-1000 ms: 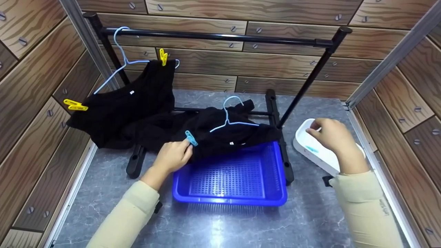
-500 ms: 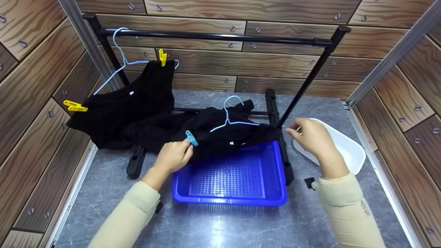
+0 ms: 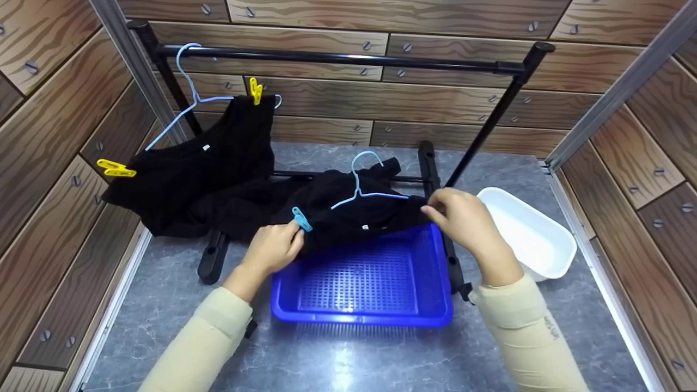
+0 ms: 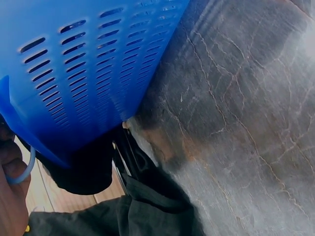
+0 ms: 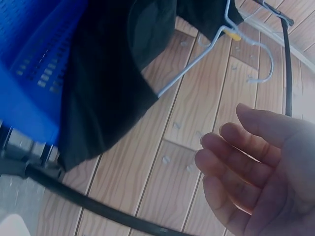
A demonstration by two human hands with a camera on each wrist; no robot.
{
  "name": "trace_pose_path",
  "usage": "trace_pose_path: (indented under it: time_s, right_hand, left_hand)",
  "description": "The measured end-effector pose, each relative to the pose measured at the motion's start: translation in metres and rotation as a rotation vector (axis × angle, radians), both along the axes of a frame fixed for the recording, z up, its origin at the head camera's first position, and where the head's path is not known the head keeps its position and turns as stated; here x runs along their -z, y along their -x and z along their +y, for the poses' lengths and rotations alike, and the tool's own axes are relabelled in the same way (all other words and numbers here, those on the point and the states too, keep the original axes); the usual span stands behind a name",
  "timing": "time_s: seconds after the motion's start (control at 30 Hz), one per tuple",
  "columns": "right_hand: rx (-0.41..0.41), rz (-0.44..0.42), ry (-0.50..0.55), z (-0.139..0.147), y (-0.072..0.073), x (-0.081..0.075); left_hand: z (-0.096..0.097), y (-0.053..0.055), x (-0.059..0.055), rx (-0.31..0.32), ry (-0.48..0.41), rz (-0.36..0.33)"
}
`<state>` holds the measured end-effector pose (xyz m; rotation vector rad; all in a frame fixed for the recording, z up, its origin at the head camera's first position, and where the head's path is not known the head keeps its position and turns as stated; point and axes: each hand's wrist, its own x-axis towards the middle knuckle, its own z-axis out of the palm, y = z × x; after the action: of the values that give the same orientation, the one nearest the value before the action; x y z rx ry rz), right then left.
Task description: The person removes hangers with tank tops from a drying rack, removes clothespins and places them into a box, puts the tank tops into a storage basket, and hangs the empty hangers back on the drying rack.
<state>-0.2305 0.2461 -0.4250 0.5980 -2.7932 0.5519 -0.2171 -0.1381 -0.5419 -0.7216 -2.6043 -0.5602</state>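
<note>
A black shirt [image 3: 375,218] with a small white label lies over the far part of a blue basket [image 3: 362,316]. A light blue hanger [image 3: 356,182] is inside its shoulders. My left hand [image 3: 272,247] grips the hanger's left end at the shirt's shoulder; in the left wrist view, a blue hanger loop [image 4: 24,172] shows at the fingers. Right at those fingertips stands a blue clothespin [image 3: 301,219]. My right hand [image 3: 463,220] is at the shirt's right shoulder. In the right wrist view its fingers are loosely bent, with nothing seen between them.
Another black garment [image 3: 190,179] hangs at left from a blue hanger [image 3: 188,81], with yellow clothespins [image 3: 256,91] at its shoulders. That hanger hooks on a black rack's bar [image 3: 337,57]. To the right, a white tub [image 3: 561,239] stands on the grey floor.
My right hand has moved left from over the white tub to the shirt's right shoulder. A blue item seen at the tub earlier is out of sight. My left hand stays put.
</note>
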Motion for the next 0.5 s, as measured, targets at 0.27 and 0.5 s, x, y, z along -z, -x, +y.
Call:
trace_pose_path:
  time_s: [0.27,0.5]
  right_hand:
    - [-0.045,0.025,-0.012,-0.026,-0.002,-0.003]
    - [-0.108,0.059,0.004,-0.047,-0.002,-0.006]
  left_hand:
    - [0.0,0.001,0.001,-0.003,-0.003,0.021]
    - [0.001,0.001,0.003,-0.007,-0.01,0.027]
